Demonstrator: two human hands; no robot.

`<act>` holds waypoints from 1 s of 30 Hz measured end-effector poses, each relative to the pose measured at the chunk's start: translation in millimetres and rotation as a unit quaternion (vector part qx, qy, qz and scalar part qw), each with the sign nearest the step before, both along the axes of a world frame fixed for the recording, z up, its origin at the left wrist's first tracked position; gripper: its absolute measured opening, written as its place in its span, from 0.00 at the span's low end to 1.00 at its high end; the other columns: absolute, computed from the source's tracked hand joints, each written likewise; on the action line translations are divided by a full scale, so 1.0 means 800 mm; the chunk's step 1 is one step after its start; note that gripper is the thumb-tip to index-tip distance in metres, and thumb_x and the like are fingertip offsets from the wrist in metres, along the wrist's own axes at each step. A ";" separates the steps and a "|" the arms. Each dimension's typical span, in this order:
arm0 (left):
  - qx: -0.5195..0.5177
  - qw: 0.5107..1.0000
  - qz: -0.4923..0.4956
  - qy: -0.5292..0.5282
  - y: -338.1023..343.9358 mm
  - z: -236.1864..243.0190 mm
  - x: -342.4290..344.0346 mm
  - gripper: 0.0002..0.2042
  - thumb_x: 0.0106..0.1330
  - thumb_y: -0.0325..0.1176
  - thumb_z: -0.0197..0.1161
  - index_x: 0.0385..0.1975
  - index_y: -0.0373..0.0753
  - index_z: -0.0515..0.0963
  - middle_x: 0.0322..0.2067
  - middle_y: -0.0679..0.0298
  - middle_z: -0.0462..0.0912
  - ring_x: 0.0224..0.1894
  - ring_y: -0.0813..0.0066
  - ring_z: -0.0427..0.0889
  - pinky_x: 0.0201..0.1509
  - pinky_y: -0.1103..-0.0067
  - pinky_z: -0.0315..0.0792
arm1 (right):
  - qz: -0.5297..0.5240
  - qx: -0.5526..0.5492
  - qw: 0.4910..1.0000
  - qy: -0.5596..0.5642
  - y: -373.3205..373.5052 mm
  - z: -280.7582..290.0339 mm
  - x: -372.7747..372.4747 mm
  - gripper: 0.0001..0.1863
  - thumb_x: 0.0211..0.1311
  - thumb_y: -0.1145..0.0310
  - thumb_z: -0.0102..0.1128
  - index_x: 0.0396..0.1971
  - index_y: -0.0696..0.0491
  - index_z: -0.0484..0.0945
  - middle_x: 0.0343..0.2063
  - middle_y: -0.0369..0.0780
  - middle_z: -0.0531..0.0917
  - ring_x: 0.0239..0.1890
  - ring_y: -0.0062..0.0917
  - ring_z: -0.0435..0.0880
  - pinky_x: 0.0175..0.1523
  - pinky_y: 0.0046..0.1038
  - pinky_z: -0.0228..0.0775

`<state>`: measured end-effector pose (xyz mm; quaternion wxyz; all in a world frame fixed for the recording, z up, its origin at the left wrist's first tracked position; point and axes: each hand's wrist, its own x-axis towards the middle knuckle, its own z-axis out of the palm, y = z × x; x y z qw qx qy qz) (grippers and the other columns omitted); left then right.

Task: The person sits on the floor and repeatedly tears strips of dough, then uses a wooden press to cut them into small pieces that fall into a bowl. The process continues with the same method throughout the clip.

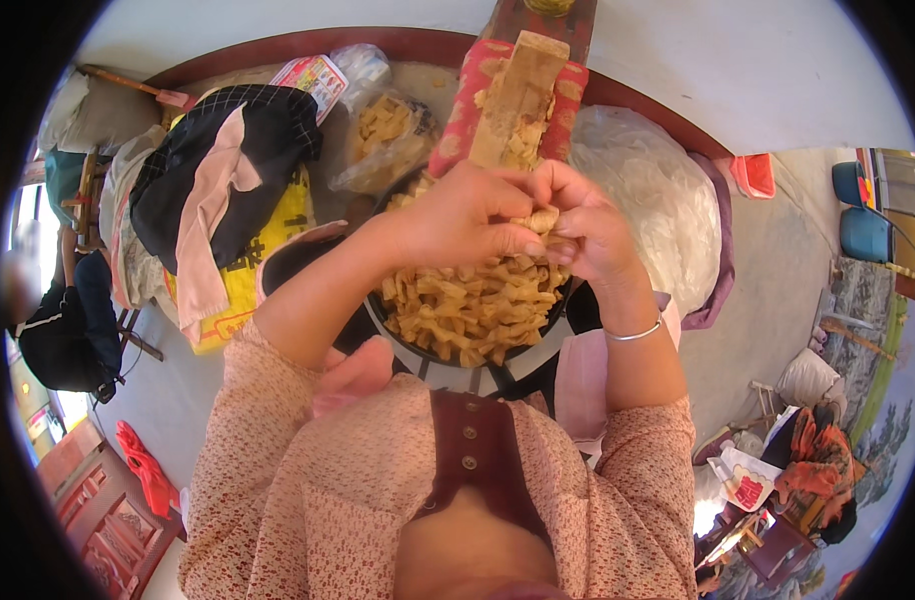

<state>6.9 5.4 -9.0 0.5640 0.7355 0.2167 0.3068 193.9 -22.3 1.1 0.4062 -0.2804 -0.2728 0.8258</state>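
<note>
My left hand (473, 215) and my right hand (588, 225) meet above a dark round pan (380, 315), fingers closed around a small tan piece (536, 222). A heap of similar knobbly tan pieces (463, 310) fills the pan beneath them. Just beyond my fingers, a worn wooden board (513, 95) rests over a red patterned pad (458, 110), with tan bits along its edge. Part of the piece I hold is hidden by my fingers.
A clear bag of tan pieces (378, 135) sits back left, beside black cloth (168, 180) and a yellow sack (233, 310). A large translucent bag (648, 210) lies right. Farther out are a red container (753, 175), a wooden chair (98, 510) and piled fabrics (813, 455).
</note>
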 end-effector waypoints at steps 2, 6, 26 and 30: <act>-0.256 0.966 -0.040 0.010 -0.003 0.015 -0.009 0.21 0.63 0.41 0.64 0.13 0.38 0.67 0.12 0.70 0.66 0.12 0.83 0.63 0.16 0.85 0.58 | -0.041 0.049 0.993 -0.095 -0.005 0.011 -0.005 0.03 0.54 0.74 0.51 0.27 0.57 0.71 0.26 0.38 0.79 0.17 0.12 0.62 0.20 0.15 0.51; -0.403 0.903 -0.071 -0.135 -0.001 0.023 -0.017 0.22 0.65 0.41 0.60 0.11 0.40 0.63 0.08 0.69 0.62 0.09 0.83 0.60 0.11 0.86 0.53 | -0.077 0.240 0.927 -0.278 -0.015 0.018 -0.004 0.11 0.61 0.65 0.58 0.31 0.60 0.77 0.21 0.34 0.78 0.19 0.14 0.68 0.24 0.18 0.58; 0.379 0.888 0.197 0.173 -0.007 0.032 -0.013 0.19 0.50 0.41 0.68 0.37 0.36 0.75 0.33 0.57 0.78 0.41 0.58 0.76 0.43 0.67 0.69 | -0.070 0.193 0.923 -0.324 -0.002 -0.008 0.004 0.09 0.60 0.71 0.61 0.23 0.60 0.77 0.17 0.27 0.72 0.21 0.09 0.64 0.25 0.17 0.55; 0.244 0.930 0.069 0.265 -0.006 0.019 -0.016 0.12 0.57 0.40 0.63 0.31 0.38 0.75 0.27 0.58 0.78 0.32 0.57 0.77 0.36 0.67 0.70 | -0.033 0.300 0.867 -0.395 -0.003 -0.012 0.003 0.09 0.58 0.71 0.61 0.23 0.60 0.77 0.15 0.31 0.71 0.20 0.12 0.63 0.25 0.20 0.57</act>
